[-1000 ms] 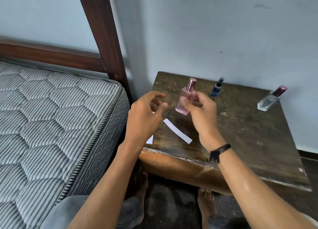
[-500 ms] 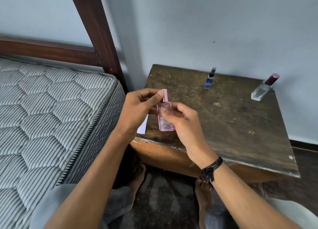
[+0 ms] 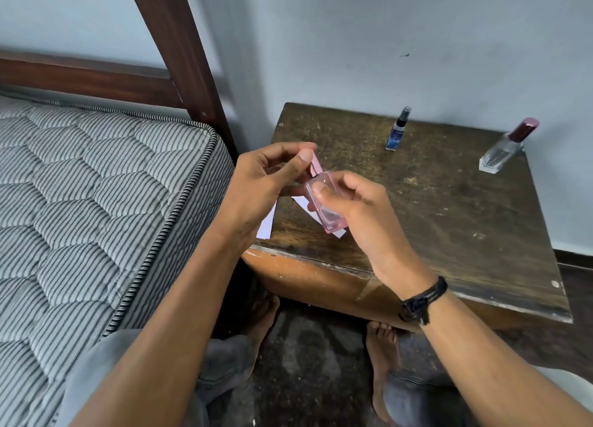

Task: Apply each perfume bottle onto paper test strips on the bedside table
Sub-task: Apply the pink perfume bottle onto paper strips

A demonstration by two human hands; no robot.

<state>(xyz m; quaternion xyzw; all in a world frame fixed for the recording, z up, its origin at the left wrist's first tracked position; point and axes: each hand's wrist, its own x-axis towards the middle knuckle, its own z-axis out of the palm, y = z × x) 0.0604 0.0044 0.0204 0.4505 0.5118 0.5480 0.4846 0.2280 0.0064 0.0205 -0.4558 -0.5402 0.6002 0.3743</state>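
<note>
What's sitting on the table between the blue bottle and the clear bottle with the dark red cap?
Nothing: in the head view, only bare tabletop separates the blue bottle from the clear bottle.

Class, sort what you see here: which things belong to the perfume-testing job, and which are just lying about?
Belong to the job:
pink perfume bottle, held by right hand, left hand at its cap
blue spray bottle
clear bottle with dark red cap
paper test strips
bedside table

Just lying about:
mattress
bed frame
black wristband
</note>
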